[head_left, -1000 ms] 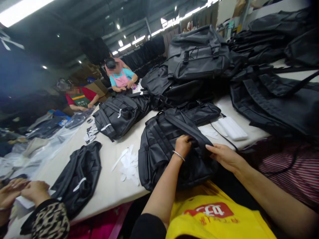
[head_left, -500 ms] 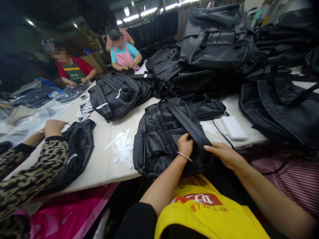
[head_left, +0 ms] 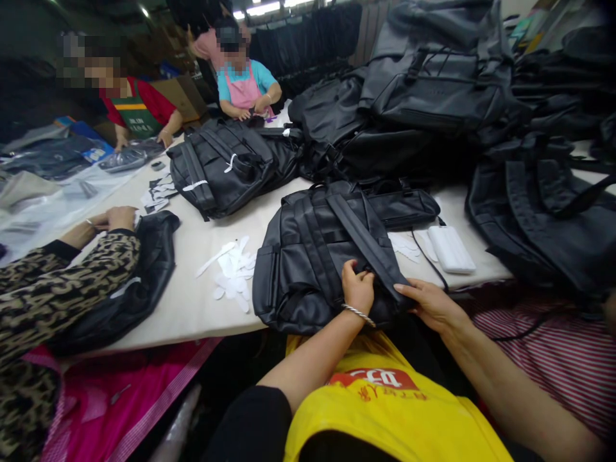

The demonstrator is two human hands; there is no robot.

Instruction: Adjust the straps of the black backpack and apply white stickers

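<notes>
A black backpack (head_left: 308, 256) lies flat on the white table (head_left: 202, 308), straps up, at the near edge in front of me. My left hand (head_left: 357, 289), with a silver bracelet on the wrist, is closed on the backpack's lower edge beside a shoulder strap (head_left: 366, 244). My right hand (head_left: 430, 305) rests against the bag's bottom right corner, fingers stretched out and pressed to the fabric. I wear a yellow apron (head_left: 394, 410).
White paper slips (head_left: 233, 273) lie left of the bag, a white pouch (head_left: 450, 249) to its right. More black backpacks (head_left: 423, 83) pile up behind. A person in a leopard-print sleeve (head_left: 58, 276) works at my left; two others sit at the table's far end.
The view has tilted down and the backpack sits closer to the table edge. My left hand slid lower on the bag. The neighbour's arms moved up onto the table over a black bag.
</notes>
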